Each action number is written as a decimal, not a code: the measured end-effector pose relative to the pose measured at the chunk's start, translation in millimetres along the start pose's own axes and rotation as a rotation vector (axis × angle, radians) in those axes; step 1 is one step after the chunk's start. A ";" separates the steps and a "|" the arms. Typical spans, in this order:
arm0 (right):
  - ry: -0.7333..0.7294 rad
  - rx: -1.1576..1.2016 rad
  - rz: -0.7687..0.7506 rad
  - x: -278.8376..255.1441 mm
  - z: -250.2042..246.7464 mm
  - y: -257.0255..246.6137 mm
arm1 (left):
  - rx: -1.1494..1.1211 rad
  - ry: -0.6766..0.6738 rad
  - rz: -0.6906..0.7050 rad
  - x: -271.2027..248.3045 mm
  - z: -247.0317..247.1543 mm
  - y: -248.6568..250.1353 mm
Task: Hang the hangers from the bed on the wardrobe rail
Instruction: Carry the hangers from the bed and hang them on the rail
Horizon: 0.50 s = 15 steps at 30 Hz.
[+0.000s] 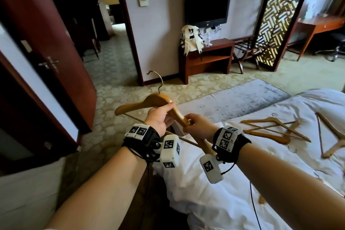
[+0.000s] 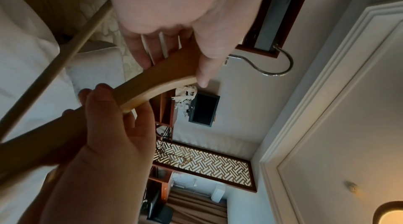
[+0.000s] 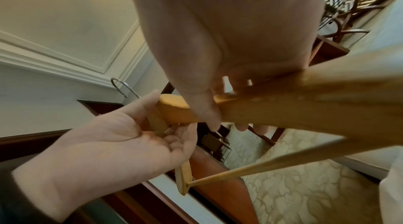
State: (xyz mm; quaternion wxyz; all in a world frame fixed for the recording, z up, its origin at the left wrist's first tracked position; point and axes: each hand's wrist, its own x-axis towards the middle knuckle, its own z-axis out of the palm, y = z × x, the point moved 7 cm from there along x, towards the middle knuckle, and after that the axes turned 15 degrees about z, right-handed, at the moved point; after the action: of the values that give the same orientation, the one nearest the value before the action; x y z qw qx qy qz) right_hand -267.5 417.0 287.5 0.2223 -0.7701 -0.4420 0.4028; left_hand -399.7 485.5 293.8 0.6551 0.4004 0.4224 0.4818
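1. Wooden hanger (image 1: 158,102): held in the air between bed and open doorway by both hands, metal hook (image 1: 157,80) pointing up and away. It is judged to be held high and level so that the hook is free for a rail.
2. Left hand (image 1: 158,117): wrapped round the hanger's shoulder just beside the hook, thumb (image 2: 202,72) pressed along the outer edge and fingers curled behind the wood. The grip near the middle is judged to serve balance.
3. Right hand (image 1: 196,127): closed on the right arm of the same hanger, thumb on top and fingers beneath, as the right wrist view shows. A transfer from one hand to the other is judged possible; which way cannot be told.
4. Crossbar (image 1: 138,118): seen running beneath both hands, attached at the arm's end in the right wrist view.
5. Remaining hangers (image 1: 274,130): two are left crossed on the white bed (image 1: 224,201), a third (image 1: 334,142) is laid apart to their right. The task is judged to be at an early stage.
6. Wardrobe rail: not shown in any view.
7. Surroundings: a wall television (image 1: 208,5) is mounted above a low wooden stand (image 1: 205,58).
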 end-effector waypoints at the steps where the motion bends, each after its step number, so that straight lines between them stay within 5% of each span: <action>1: -0.018 -0.003 -0.008 7.6 7.8 -13.1 | 0.005 0.022 0.008 6.8 -13.3 7.0; 8: -0.164 -0.057 -0.126 34.3 83.3 -91.8 | 0.035 0.208 0.095 21.9 -118.4 50.4; 15: -0.368 -0.217 -0.289 4.5 163.6 -144.1 | -0.019 0.474 0.216 -37.1 -221.9 78.6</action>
State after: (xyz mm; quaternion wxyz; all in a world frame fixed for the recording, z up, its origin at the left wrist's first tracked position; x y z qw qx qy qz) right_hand -472.1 492.2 291.9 0.1092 -0.6320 -0.6211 0.4504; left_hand -637.9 492.5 301.6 0.4863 0.3128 0.5146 0.6331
